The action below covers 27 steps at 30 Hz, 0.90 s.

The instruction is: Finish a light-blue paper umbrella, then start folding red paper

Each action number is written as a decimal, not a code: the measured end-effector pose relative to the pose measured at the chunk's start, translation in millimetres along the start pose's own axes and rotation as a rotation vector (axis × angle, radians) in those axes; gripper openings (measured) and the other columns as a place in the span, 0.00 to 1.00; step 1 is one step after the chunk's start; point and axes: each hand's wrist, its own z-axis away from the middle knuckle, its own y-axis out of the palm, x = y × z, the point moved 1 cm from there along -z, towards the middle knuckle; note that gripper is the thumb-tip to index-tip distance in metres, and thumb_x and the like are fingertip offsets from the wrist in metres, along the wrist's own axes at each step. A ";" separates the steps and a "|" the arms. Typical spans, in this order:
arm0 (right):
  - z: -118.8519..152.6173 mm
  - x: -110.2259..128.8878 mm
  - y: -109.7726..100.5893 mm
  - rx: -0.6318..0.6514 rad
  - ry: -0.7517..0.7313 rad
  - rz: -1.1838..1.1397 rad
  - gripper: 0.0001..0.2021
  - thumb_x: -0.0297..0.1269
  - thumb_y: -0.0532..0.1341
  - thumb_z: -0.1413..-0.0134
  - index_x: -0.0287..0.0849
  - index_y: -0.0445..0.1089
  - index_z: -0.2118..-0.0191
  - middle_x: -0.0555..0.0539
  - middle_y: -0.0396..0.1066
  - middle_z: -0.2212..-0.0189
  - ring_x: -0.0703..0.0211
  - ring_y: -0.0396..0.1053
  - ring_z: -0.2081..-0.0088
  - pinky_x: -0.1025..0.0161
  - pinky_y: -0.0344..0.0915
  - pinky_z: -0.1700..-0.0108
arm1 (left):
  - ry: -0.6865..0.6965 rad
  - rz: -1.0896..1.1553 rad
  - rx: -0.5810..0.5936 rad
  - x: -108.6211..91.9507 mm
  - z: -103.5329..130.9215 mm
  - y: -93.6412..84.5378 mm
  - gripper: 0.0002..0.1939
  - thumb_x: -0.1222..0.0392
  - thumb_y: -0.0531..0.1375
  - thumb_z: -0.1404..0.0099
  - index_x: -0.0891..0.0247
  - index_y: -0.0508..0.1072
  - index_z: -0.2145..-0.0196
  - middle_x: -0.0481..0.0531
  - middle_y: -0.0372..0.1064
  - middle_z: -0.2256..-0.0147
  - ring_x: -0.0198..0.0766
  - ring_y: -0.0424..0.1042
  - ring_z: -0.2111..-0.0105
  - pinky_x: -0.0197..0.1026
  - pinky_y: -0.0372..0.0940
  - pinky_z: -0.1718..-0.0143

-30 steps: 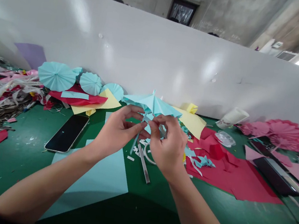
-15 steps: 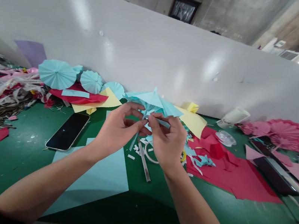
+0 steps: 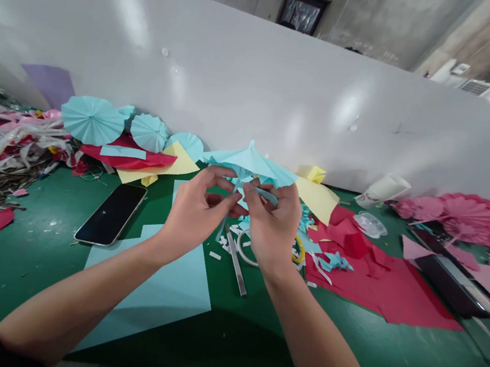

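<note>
A light blue pleated paper umbrella (image 3: 251,161) is held up at the centre, its pointed tip upward. My left hand (image 3: 201,210) pinches its thin blue stem just under the canopy, and the stem's lower end hangs below the fingers. Close beside it, my right hand (image 3: 273,222) is closed on a narrow light blue paper strip (image 3: 266,196), its fingertips at the stem. Below the hands lie a silver metal bar (image 3: 236,264), a white ring (image 3: 243,251) and small white paper bits.
A phone (image 3: 112,214) lies left on a large blue sheet (image 3: 152,299). Blue paper rounds (image 3: 93,121) stand at the back left, beside tangled ribbons and wires (image 3: 8,152). At right are red paper (image 3: 377,288), pink fans (image 3: 467,219), a black device (image 3: 452,284) and a cup (image 3: 383,190).
My right hand has shifted slightly left and turned, and more of the blue strip shows by its fingers. The canopy's right side has tilted or shifted a little.
</note>
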 end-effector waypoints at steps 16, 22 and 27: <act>1.0 -1.8 1.5 -0.047 -0.075 0.086 0.09 0.35 0.60 0.56 0.44 0.57 0.72 0.52 0.65 0.74 0.65 0.68 0.71 0.66 0.67 0.71 | -0.008 0.046 0.015 4.9 3.0 4.2 0.12 0.63 0.58 0.45 0.61 0.65 0.61 0.45 0.65 0.71 0.29 0.71 0.78 0.28 0.66 0.82; 2.0 -3.5 0.3 -0.039 -0.058 0.117 0.09 0.37 0.60 0.56 0.44 0.56 0.72 0.51 0.66 0.73 0.64 0.68 0.70 0.65 0.67 0.72 | -0.024 0.059 0.023 4.3 2.9 3.9 0.12 0.62 0.58 0.44 0.60 0.64 0.61 0.45 0.65 0.70 0.29 0.71 0.78 0.30 0.68 0.79; 2.1 -6.9 -0.7 -0.046 -0.049 0.131 0.10 0.39 0.60 0.55 0.44 0.57 0.72 0.50 0.67 0.72 0.63 0.68 0.71 0.64 0.66 0.72 | -0.032 0.054 0.018 3.6 2.7 3.8 0.12 0.63 0.57 0.45 0.60 0.64 0.61 0.46 0.66 0.70 0.30 0.70 0.79 0.30 0.67 0.81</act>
